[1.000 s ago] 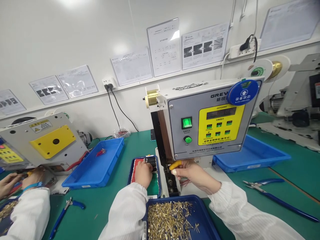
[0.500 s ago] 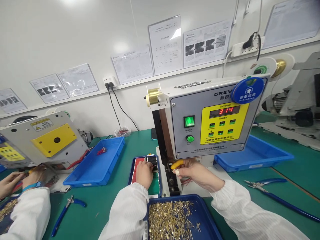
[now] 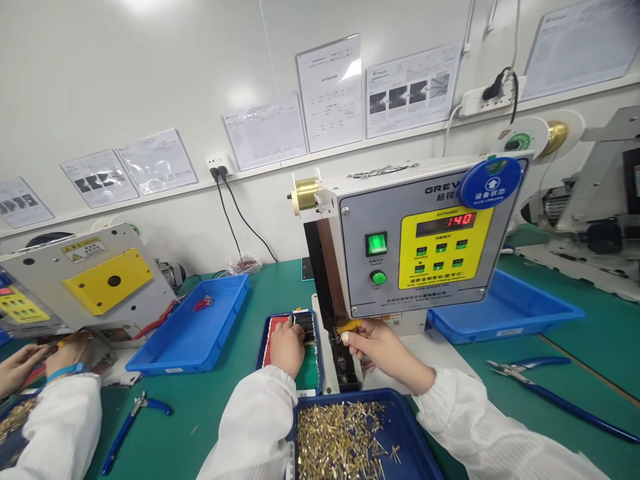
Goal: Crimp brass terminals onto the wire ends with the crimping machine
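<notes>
Green matting covers the bench (image 3: 170, 427), which runs to a white panelled wall (image 3: 125, 87) hung with printed sheets (image 3: 330, 93), a wall socket (image 3: 220, 163) and a power strip (image 3: 487, 100). In the head view, a terminal crimping machine (image 3: 415, 247) stands at the centre of the bench, its red display reading 140 and its green switch lit. The right hand (image 3: 385, 347) is closed in a pinch at the machine's lower crimping head, with a small yellow piece (image 3: 349, 326) held between its fingers. That piece lies nearly level, its long axis running sideways across the view, with one end pointing left towards the dark upright column of the machine. The left hand (image 3: 287, 347) is curled down onto a bundle of red and black wires (image 3: 295, 327) in a dark blue tray (image 3: 316, 353), though whether it is gripping them cannot be told. Directly below the hands, a second dark blue tray (image 3: 405, 427) holds a loose heap of brass terminals (image 3: 340, 440). Blue plastic trays (image 3: 187, 327) (image 3: 500, 313) sit on either side of the machine, and blue-handled pliers (image 3: 135, 417) (image 3: 550, 393) lie on the bench. At far left, a co-worker's hands (image 3: 25, 367) work beside another crimping machine (image 3: 85, 280).
</notes>
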{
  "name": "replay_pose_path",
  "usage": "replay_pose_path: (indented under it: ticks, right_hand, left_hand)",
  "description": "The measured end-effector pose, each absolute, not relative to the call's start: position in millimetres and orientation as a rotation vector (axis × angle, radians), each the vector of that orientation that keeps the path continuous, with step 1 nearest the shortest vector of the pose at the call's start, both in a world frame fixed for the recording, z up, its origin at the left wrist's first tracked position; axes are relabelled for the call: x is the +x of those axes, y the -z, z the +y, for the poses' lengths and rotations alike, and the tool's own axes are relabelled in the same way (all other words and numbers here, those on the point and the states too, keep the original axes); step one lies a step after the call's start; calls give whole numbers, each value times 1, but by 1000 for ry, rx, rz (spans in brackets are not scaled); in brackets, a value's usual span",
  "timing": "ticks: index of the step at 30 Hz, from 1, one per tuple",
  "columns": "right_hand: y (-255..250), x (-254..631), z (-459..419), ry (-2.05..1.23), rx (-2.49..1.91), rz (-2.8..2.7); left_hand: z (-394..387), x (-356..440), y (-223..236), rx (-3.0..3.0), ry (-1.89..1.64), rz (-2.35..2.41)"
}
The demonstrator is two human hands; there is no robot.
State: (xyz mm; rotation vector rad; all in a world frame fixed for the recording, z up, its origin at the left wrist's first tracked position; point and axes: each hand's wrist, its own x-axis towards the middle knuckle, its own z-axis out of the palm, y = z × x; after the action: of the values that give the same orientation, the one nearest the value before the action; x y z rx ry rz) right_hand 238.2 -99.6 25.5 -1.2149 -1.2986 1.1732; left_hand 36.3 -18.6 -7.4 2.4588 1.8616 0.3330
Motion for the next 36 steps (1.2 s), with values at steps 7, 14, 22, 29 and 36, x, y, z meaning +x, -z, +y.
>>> replay_pose_path:
  ticks: [7, 14, 22, 29, 36]
  right_hand:
    - [-23, 238, -102, -1180, -1228, -1290]
    - [-16, 236, -98, -1209, -1190, -1246]
    - [-16, 234, -96, -1184, -1181, -1226]
    - [-15, 231, -99, -1176, -1197, -1214]
    - [-12, 233, -97, -1162, -1195, -1228]
  left_hand:
    - [-18, 36, 11, 2479, -470, 1826]
    - [-41, 43, 1, 2568, -909, 1579]
    - [-64, 51, -10, 2652, -1191, 1317]
    - [-64, 51, -6, 2681, -1245, 1265]
    - [-60, 52, -3, 2757, -1486, 1050]
